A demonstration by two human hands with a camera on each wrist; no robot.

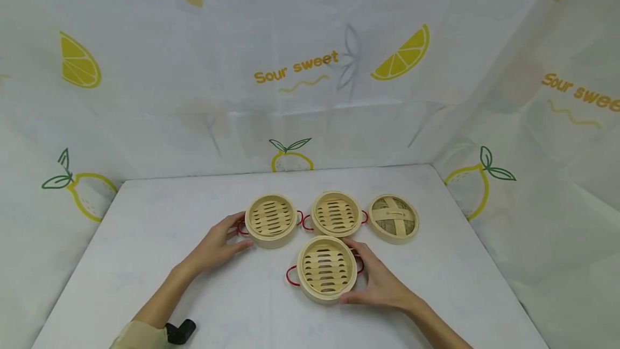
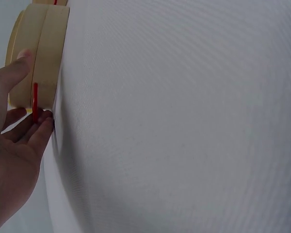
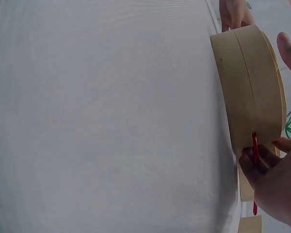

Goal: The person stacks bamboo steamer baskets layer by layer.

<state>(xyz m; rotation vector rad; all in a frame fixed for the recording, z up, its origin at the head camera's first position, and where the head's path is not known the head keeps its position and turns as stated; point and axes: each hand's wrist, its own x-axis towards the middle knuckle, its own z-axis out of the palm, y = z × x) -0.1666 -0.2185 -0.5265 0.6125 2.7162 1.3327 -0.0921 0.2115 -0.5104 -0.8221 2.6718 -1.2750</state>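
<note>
Three round bamboo steamer baskets with slatted bottoms and red side handles are on the white table. My left hand [image 1: 220, 246] holds the left side of the leftmost basket [image 1: 271, 242], its thumb on the wall [image 2: 26, 73] and its fingers by the red handle [image 2: 36, 97]. Nearest me stands the front basket [image 1: 325, 298]. My right hand [image 1: 380, 281] spans that basket's right side, fingers curled by its red handle [image 3: 255, 145]. Behind the front basket is the third basket [image 1: 336, 217], which neither hand holds.
A woven bamboo lid [image 1: 394, 220] with crossed strips lies right of the back baskets. Printed white cloth [image 1: 218, 123] hangs behind and beside the table [image 1: 145, 220]. A small black object [image 1: 181, 332] shows by the left sleeve [image 1: 140, 335].
</note>
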